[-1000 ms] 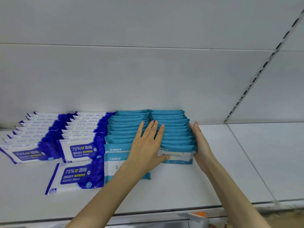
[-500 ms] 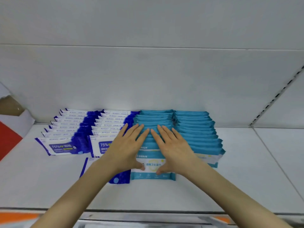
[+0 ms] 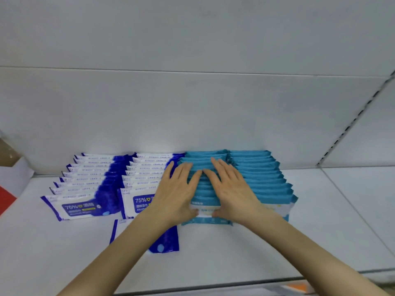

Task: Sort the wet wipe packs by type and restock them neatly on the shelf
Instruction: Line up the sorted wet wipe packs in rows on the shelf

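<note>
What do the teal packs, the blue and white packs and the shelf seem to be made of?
Teal packs: probably thin plastic film, fairly matte; their top edges look wavy. Blue and white packs: likely similar film, glossier, with glints on the printed fronts. Shelf: hard, smooth, white, perhaps painted metal; I cannot tell for sure.

Wet wipe packs, two kinds. Blue-and-white alcohol packs: two overlapping rows, the left blue row [image 3: 85, 189] of about nine and the right blue row [image 3: 141, 178] of about eight, plus one loose blue pack [image 3: 164, 242] lying flat in front. Teal packs: two rows, the right teal row [image 3: 263, 180] of about ten; the left teal row [image 3: 205, 191] is partly covered and cannot be counted. Hands: two, the left hand [image 3: 177, 195] and the right hand [image 3: 233, 189]. Shelf [image 3: 213, 253]: one.
</note>
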